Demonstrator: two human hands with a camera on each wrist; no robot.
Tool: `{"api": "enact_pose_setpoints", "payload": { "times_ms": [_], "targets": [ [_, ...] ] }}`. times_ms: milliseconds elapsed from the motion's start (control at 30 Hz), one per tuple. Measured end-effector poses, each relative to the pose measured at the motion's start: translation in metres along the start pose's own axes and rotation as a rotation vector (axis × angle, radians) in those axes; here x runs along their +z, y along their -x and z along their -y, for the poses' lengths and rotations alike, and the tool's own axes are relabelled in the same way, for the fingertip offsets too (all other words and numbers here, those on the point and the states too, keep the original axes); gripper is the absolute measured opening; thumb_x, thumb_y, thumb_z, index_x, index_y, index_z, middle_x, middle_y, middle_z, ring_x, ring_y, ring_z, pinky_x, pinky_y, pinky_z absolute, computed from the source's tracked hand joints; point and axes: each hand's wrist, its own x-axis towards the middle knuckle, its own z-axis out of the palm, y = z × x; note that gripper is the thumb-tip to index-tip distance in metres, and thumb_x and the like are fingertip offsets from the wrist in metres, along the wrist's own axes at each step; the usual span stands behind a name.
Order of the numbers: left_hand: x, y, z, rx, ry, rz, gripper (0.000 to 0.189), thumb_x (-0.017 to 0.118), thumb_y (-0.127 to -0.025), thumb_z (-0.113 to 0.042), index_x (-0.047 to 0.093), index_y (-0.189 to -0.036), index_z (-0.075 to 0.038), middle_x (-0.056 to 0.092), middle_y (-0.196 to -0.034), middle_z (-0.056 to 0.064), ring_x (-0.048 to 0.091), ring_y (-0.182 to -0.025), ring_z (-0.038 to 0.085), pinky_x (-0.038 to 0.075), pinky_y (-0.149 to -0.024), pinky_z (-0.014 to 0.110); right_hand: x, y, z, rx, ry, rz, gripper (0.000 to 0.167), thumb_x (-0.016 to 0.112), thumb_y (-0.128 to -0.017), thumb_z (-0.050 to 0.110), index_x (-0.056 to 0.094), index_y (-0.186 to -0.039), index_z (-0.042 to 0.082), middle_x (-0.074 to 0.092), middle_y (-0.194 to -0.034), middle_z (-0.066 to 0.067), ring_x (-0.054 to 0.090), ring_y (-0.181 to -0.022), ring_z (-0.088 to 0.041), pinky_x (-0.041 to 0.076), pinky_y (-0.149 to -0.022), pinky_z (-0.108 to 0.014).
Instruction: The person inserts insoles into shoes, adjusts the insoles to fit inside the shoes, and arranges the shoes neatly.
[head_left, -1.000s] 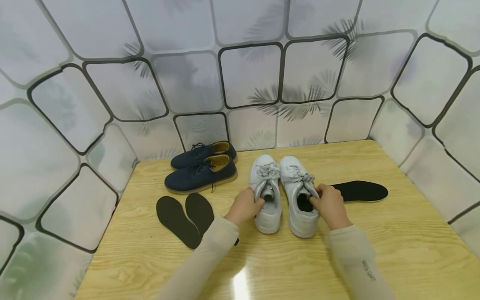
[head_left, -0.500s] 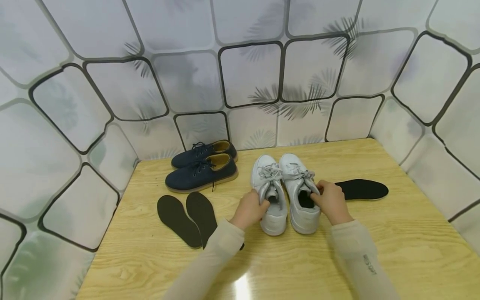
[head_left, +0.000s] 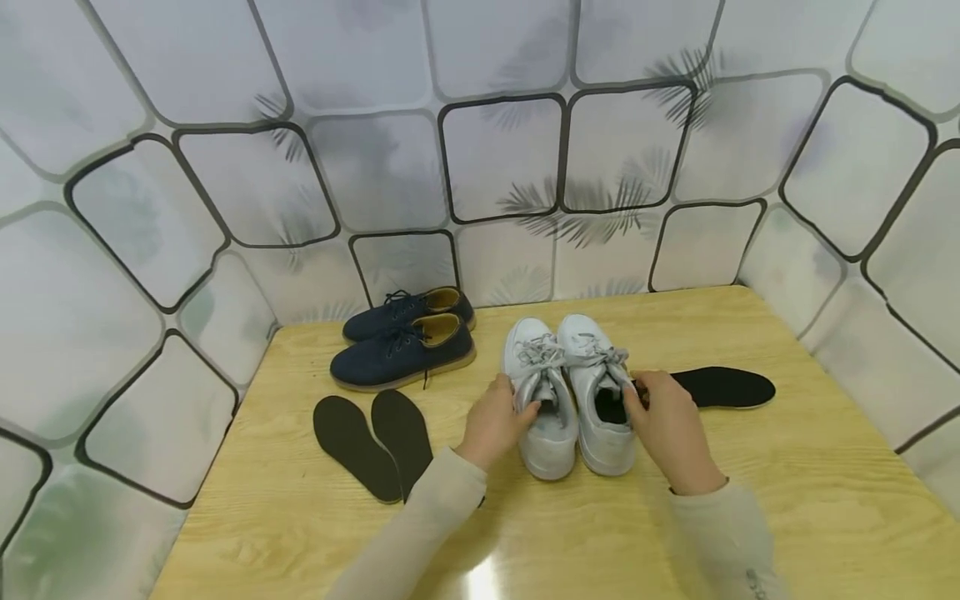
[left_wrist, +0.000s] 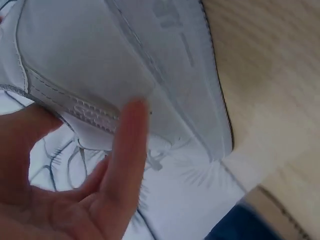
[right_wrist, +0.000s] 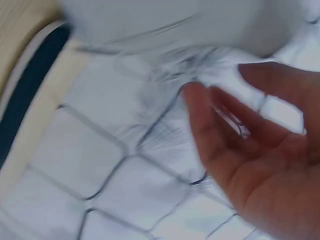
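Two white lace-up sneakers stand side by side on the table, toes toward the wall: a left one (head_left: 551, 454) and a right one (head_left: 607, 450). My left hand (head_left: 493, 421) pinches the left sneaker's collar, thumb inside the opening. In the left wrist view the index finger lies along the sneaker's outer side (left_wrist: 100, 55). My right hand (head_left: 671, 429) is beside the right sneaker's collar. In the right wrist view its loosely bent fingers (right_wrist: 200, 120) are apart from the blurred sneaker (right_wrist: 175, 30). Something dark shows inside the right sneaker.
Two dark insoles (head_left: 356, 450) lie at the left, partly behind my left sleeve (head_left: 431, 508). A black insole (head_left: 723, 387) lies right of the sneakers. Navy lace-up shoes (head_left: 401, 358) stand at the back left. Patterned cloth walls (head_left: 502, 158) enclose the wooden table (head_left: 585, 542).
The left sneaker has shifted right, against the right one, with my left hand on it. My right hand has loosened from the right sneaker's collar and drawn slightly back.
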Motion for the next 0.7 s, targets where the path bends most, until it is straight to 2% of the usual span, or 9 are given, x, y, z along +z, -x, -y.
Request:
{"api": "enact_pose_setpoints", "payload": {
  "times_ms": [67,167,233,267,433,567,633,700],
  "targets": [
    [-0.002,0.002,0.000,0.098,-0.098,-0.090,0.029,0.073,-0.086,-0.029,0.054,-0.090,-0.008,0.048,-0.078,0.001,0.047,-0.062,0.014,0.038,-0.048,0.027,0.006,0.009,0.014,-0.181,0.005,-0.043,0.022,0.070,-0.087,0.007,0.067,-0.103,-0.007,0.064,-0.096,-0.019,0.061,-0.087,-0.033,0.051,-0.070,-0.045],
    [-0.004,0.001,0.001,0.258,-0.222,-0.201,0.025,0.077,-0.082,-0.025,0.056,-0.085,-0.013,0.045,-0.078,-0.001,0.046,-0.065,0.013,0.037,-0.047,0.022,0.020,0.017,0.032,-0.439,0.032,-0.010,0.024,0.079,-0.079,0.011,0.072,-0.098,-0.002,0.066,-0.096,-0.010,0.061,-0.089,-0.026,0.052,-0.075,-0.040],
    [-0.006,-0.002,0.003,0.317,-0.266,-0.232,0.023,0.079,-0.081,-0.023,0.058,-0.084,-0.014,0.045,-0.078,-0.002,0.047,-0.068,0.014,0.039,-0.049,0.022,0.031,0.019,0.039,-0.539,0.043,0.009,0.027,0.082,-0.075,0.014,0.072,-0.096,0.000,0.067,-0.096,-0.007,0.063,-0.089,-0.022,0.052,-0.077,-0.039],
    [-0.006,-0.003,0.004,0.325,-0.270,-0.238,0.022,0.079,-0.081,-0.021,0.058,-0.084,-0.015,0.045,-0.078,-0.002,0.048,-0.069,0.014,0.040,-0.050,0.022,0.036,0.020,0.041,-0.566,0.040,0.014,0.028,0.083,-0.074,0.014,0.073,-0.096,0.001,0.067,-0.095,-0.005,0.063,-0.088,-0.021,0.052,-0.077,-0.038],
    [-0.008,-0.008,0.015,0.304,-0.182,-0.240,0.018,0.077,-0.081,-0.010,0.059,-0.081,-0.012,0.046,-0.078,0.000,0.050,-0.068,0.015,0.044,-0.055,0.025,0.048,0.019,0.046,-0.581,-0.015,0.022,0.028,0.082,-0.074,0.013,0.073,-0.098,0.001,0.068,-0.096,-0.005,0.063,-0.089,-0.021,0.051,-0.079,-0.039],
    [-0.009,-0.007,0.021,0.301,-0.096,-0.255,0.016,0.075,-0.081,-0.006,0.060,-0.080,-0.009,0.045,-0.079,0.002,0.049,-0.067,0.014,0.045,-0.057,0.025,0.041,0.011,0.042,-0.558,-0.116,0.079,0.026,0.078,-0.079,0.013,0.073,-0.103,0.003,0.069,-0.100,-0.005,0.063,-0.093,-0.022,0.051,-0.082,-0.039],
    [-0.011,-0.005,0.023,0.299,-0.045,-0.244,0.015,0.074,-0.083,-0.006,0.060,-0.081,-0.009,0.046,-0.079,0.001,0.049,-0.068,0.014,0.044,-0.058,0.024,0.033,0.004,0.033,-0.522,-0.186,0.032,0.022,0.076,-0.080,0.008,0.073,-0.102,0.003,0.070,-0.099,-0.004,0.064,-0.091,-0.021,0.051,-0.080,-0.034],
    [-0.012,-0.004,0.024,0.283,0.022,-0.219,0.012,0.073,-0.084,-0.006,0.061,-0.082,-0.008,0.048,-0.080,0.002,0.050,-0.070,0.014,0.044,-0.061,0.023,0.019,-0.006,0.017,-0.430,-0.234,-0.064,0.018,0.075,-0.082,0.004,0.073,-0.100,0.003,0.070,-0.096,-0.005,0.065,-0.088,-0.022,0.051,-0.076,-0.027]
  ]
}}
